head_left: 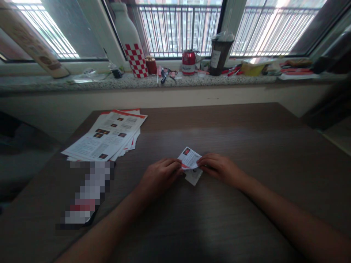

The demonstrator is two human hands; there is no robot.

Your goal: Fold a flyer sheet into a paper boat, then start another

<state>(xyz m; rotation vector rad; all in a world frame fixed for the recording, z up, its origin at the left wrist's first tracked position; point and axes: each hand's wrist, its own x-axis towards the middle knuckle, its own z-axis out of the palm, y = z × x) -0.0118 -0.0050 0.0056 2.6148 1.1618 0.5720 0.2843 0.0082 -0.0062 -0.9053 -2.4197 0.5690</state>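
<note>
A small folded sheet of printed paper (191,159) lies at the middle of the brown table (233,223), with a dark picture and a red strip on its upper face. One pale corner sticks out below toward me. My left hand (163,171) pinches its left edge, thumb and fingers pressed together. At the opposite edge, my right hand (218,166) grips the paper the same way. The fingertips partly cover both side edges. Both hands rest close to the tabletop.
A stack of printed sheets (109,135) lies at the table's far left. Nearer me is a blurred-out, phone-shaped object (89,195). On the stone windowsill (109,86) stand a checkered bottle (135,58), a red can (188,63), a dark drink cup (218,54) and a yellow box (252,67).
</note>
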